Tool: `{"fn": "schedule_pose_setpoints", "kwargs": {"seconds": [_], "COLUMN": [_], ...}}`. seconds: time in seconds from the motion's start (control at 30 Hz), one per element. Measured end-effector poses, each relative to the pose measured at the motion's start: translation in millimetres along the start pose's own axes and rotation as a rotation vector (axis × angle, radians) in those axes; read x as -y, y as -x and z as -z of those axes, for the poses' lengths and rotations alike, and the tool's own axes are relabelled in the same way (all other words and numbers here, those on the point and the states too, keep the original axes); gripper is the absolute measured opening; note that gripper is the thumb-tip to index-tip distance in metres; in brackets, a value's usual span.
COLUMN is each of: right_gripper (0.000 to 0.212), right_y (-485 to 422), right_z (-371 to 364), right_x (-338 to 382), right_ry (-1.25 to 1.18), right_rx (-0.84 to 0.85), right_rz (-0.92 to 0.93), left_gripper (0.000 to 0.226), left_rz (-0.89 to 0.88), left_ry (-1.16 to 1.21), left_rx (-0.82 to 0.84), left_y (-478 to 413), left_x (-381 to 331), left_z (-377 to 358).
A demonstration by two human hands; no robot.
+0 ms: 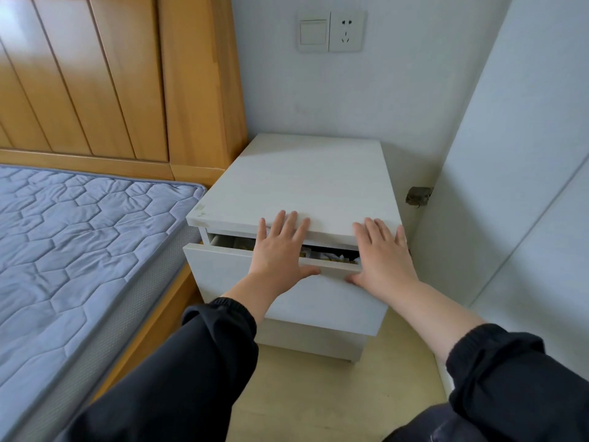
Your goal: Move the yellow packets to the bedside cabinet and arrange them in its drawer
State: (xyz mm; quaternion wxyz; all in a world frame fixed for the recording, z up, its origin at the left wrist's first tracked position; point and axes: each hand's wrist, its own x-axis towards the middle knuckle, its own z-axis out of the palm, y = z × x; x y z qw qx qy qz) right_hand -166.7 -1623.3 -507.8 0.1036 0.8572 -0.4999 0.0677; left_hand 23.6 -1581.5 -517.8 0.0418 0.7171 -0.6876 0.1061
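The white bedside cabinet [299, 183] stands in the corner between the bed and a wall. Its top drawer [229, 275] is out by a narrow gap. Through the gap I glimpse yellow packets [334, 256] lying inside, mostly hidden by the cabinet top and my hands. My left hand [280, 250] lies flat with straight fingers across the gap, fingertips on the cabinet's front edge and thumb on the drawer front. My right hand [382, 253] lies flat the same way at the drawer's right end.
A bed with a grey quilted mattress [73, 244] and a wooden headboard [105, 78] is close on the left. A white wall panel [516, 186] rises on the right. A switch and socket [331, 31] sit on the wall above. Pale wooden floor [318, 397] lies below.
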Motion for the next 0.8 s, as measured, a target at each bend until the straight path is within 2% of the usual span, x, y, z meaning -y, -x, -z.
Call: {"fn": "schedule_pose_setpoints", "kwargs": {"seconds": [0.07,0.17,0.37,0.43,0.57,0.7,0.8], "right_gripper": [0.089,0.092,0.084,0.084,0.083,0.081,0.079], "right_y": [-4,-7,-12,-13,-13,-11,-7], "right_z": [-6,-24,-42,-44,-42,-25,3], "right_x": [2,-1,-3,-3,-2,7,7], "right_ry": [0.027,0.064,0.060,0.055,0.076,0.075,-0.125], "right_rx": [-0.045,-0.142,-0.332,-0.333,-0.292,-0.101,-0.061], "right_rz": [0.004,-0.004,-0.015,-0.017,-0.031,-0.054,-0.040], "left_gripper": [0.092,0.088,0.093,0.094,0.093,0.087,0.086], "left_rz": [0.001,-0.008,0.019,0.003,0.038,0.042,0.036], "left_ry": [-0.008,-0.022,0.004,-0.001,-0.022,-0.056,-0.049], "left_rx": [-0.054,-0.144,-0.338,-0.387,-0.308,-0.163,-0.109], "left_y": [-4,-7,-17,-18,-16,-10,-5], "left_x": [0,0,2,4,0,-6,-6], "left_z": [-7,-19,-42,-44,-39,-26,-14]}}
